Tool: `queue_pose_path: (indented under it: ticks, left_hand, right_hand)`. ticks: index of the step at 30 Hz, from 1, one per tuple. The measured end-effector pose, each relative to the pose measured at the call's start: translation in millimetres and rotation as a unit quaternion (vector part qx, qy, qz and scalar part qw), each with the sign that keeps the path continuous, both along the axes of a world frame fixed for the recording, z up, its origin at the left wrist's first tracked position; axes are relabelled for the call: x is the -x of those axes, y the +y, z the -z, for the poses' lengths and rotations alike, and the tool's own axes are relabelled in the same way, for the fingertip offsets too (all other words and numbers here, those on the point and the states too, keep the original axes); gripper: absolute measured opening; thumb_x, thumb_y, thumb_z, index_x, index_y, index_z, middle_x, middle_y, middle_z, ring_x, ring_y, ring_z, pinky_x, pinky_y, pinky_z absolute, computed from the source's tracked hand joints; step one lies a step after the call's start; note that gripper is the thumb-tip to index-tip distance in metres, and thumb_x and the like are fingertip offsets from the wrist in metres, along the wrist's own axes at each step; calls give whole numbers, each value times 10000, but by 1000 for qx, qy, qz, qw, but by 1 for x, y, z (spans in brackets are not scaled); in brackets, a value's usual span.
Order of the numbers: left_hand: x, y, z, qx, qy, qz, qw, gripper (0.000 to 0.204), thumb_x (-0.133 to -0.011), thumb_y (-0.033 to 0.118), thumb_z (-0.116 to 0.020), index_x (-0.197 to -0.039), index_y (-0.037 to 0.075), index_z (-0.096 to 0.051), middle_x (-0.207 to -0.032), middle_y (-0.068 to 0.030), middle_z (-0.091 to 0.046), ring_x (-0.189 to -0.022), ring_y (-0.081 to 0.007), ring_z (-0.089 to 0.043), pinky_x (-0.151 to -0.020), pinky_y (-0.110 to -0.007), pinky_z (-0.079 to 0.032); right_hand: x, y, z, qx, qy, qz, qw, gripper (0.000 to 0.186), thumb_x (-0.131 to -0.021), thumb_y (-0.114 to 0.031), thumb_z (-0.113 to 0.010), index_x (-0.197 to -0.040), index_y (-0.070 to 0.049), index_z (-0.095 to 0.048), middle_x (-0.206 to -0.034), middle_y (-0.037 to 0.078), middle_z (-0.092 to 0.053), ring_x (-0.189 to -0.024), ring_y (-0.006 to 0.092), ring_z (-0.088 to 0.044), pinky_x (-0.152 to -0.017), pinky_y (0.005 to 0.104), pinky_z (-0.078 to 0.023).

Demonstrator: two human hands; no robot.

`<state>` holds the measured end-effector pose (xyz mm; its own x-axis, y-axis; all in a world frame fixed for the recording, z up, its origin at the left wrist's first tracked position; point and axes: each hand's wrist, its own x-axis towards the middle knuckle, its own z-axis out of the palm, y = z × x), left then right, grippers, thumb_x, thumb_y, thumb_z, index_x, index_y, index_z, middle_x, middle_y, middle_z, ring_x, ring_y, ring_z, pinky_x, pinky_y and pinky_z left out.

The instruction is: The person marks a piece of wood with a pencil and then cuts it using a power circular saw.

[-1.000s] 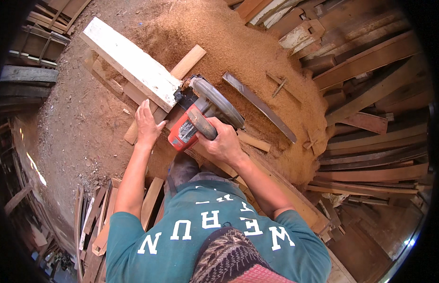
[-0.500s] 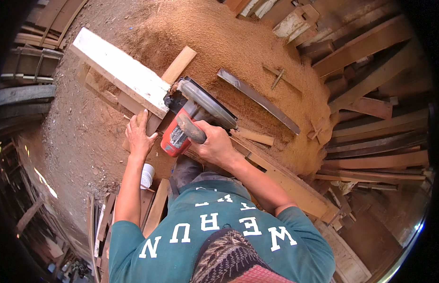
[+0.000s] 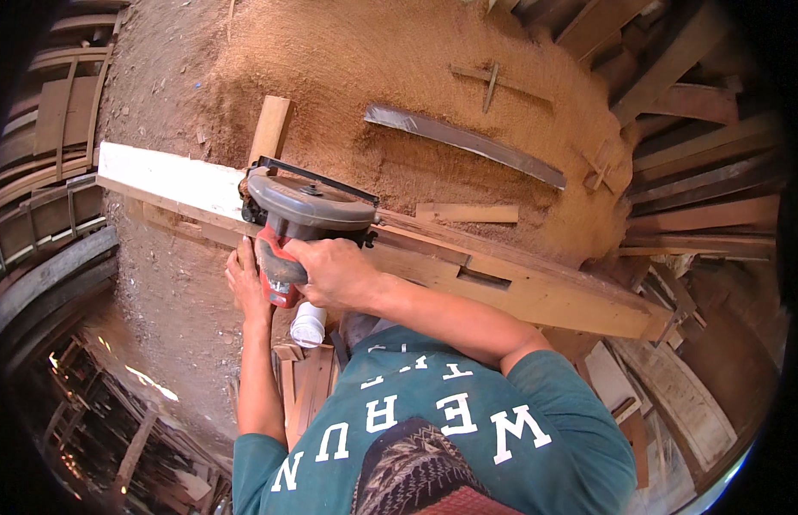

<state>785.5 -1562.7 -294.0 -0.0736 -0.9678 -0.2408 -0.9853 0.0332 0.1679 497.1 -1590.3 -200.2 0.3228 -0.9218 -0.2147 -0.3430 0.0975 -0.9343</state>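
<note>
My right hand (image 3: 335,275) is closed on the handle of a red and grey circular saw (image 3: 309,202). The saw sits over the right end of a white-topped board (image 3: 163,176), lying on a long wooden beam (image 3: 536,283) with a cut-out in it. Beside the saw's red motor, my left hand (image 3: 249,283) has its fingers stretched out against the board's lower edge, partly hidden behind the tool. A short batten (image 3: 270,129) sticks out beyond the board, away from me.
A dark metal-like strip (image 3: 463,146), a small wooden offcut (image 3: 468,212) and crossed sticks (image 3: 492,81) lie on the sawdust (image 3: 347,51). Timber stacks (image 3: 699,223) fill the right and left edges (image 3: 69,112). A white cylindrical container (image 3: 306,326) stands beside my left forearm.
The view has turned, so board and saw appear more level across the picture. The saw and my right hand look swung round, now covering more of my left hand. More of the long beam shows.
</note>
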Motion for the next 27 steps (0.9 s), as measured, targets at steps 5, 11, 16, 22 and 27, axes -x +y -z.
queue_pose_path:
  ticks: [5,11,16,22,27]
  left_hand:
    - [4,3,-4,-15,14,-9,1000,738,-958,334,-732,-1626,206,-444,-1497,-177,-483,-1413,-393,-457,-1171,-550,-369]
    - [16,-6,-4,-36,247,-147,957,643,-921,399,-785,-1472,134,-587,-1463,-139,-537,-1397,-370,-457,-1160,-538,-371]
    - [36,-17,-20,-19,220,-120,968,594,-935,363,-785,-1434,91,-614,-1406,-148,-585,-1335,-356,-515,-1136,-524,-396]
    - [39,-17,-17,-22,353,-188,916,557,-945,366,-789,-1392,67,-645,-1321,-148,-650,-1285,-334,-567,-1109,-499,-425]
    - [35,-14,-17,-35,301,-189,934,593,-937,382,-788,-1429,92,-628,-1377,-125,-627,-1340,-332,-529,-1135,-505,-405]
  right_hand:
    - [-5,-6,0,-18,-25,-18,999,373,-778,-159,-814,-1046,-13,-601,-864,254,-720,-826,475,-725,-715,559,-584]
    - [-3,-12,-2,4,-47,-10,999,430,-806,-255,-862,-1004,15,-593,-883,240,-717,-815,465,-727,-719,540,-594]
    - [-5,-14,0,8,-51,1,999,441,-801,-259,-870,-999,23,-595,-903,241,-716,-816,453,-736,-713,525,-600]
    - [-6,-19,-1,0,-36,-23,999,444,-786,-247,-876,-1006,16,-594,-888,238,-722,-818,451,-740,-705,529,-603]
    - [-9,-17,2,-13,-37,-26,999,445,-785,-250,-873,-1014,11,-594,-872,242,-722,-826,458,-741,-705,542,-601]
